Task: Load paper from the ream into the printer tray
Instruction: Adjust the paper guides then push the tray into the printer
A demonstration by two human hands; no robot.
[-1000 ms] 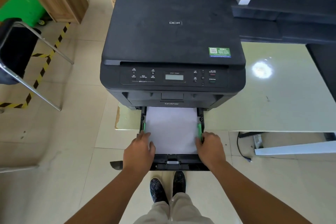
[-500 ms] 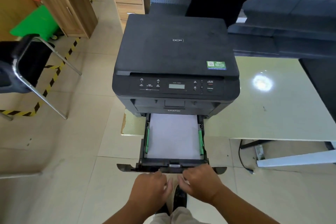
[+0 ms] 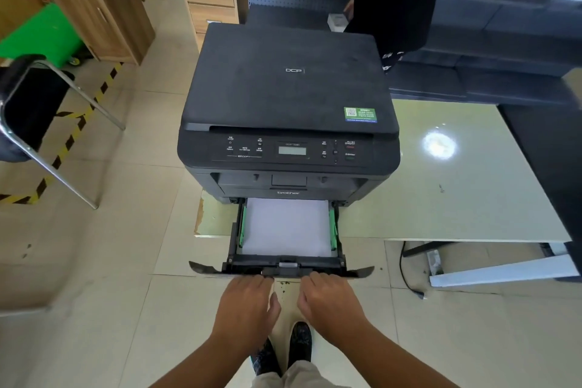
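1. A white paper stack (image 3: 288,227) lies flat in the pulled-out printer tray (image 3: 283,265), between green side guides (image 3: 242,227).
2. The left hand (image 3: 247,302) and right hand (image 3: 330,301) are spread loosely, palms down, fingertips at the tray's front lip, holding nothing.
3. The black printer (image 3: 288,98) on the pale table (image 3: 456,198) reads "brother" on its front and "DCP" on the lid, beside a green QR sticker (image 3: 360,114).

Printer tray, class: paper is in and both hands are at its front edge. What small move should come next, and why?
Probably push the tray straight into the printer. White paper lies flat between the green guides, the tray is pulled out, and the left hand and right hand sit at its front lip.
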